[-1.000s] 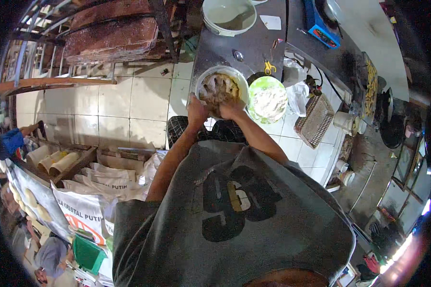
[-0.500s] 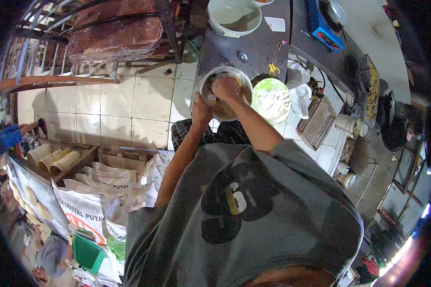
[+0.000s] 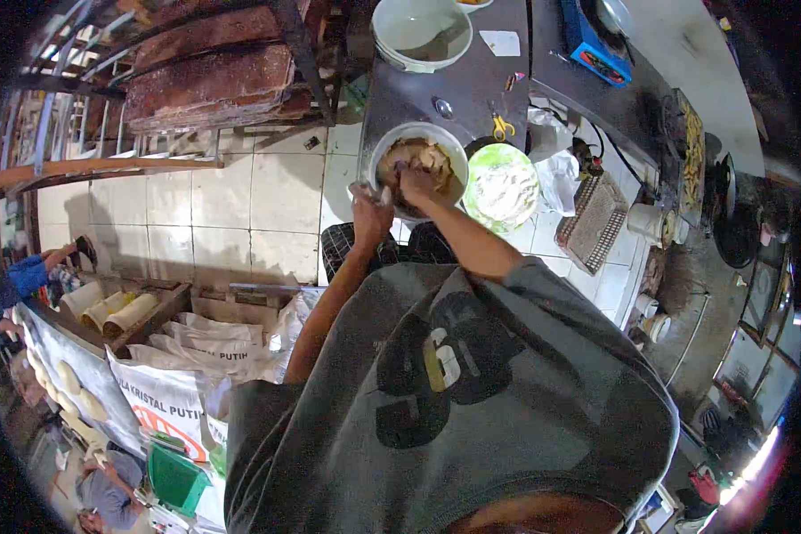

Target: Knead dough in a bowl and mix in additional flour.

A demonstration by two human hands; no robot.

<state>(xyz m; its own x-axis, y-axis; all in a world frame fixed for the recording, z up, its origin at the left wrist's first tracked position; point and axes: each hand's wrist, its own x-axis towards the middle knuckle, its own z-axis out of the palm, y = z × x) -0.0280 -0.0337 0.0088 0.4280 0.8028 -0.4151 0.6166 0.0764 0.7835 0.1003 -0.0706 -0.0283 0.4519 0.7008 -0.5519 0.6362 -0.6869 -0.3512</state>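
Observation:
A round white tub (image 3: 462, 169) stands at the near end of a dark table, with a lumpy brown dough (image 3: 428, 158) inside. At the tub's near left rim, my left hand (image 3: 372, 210) is closed on the edge. My right hand (image 3: 417, 184) reaches down inside, its fingers curled into the dough and partly hidden by it. Close by on the right is a green-rimmed basin (image 3: 478, 210) of white powder. Yellow-handled scissors (image 3: 502, 125) lie just beyond that basin.
A larger white bucket (image 3: 388, 52) stands farther along the dark table (image 3: 400, 100). Clear plastic bags (image 3: 557, 180) and a perforated crate (image 3: 594, 221) are to the right. White sacks (image 3: 160, 383) fill the near left; a rack of brown trays (image 3: 209, 67) stands at far left.
My right hand has drawn back toward the near side of the tub, uncovering more brown dough. My left hand stays at the rim. The view has shifted slightly.

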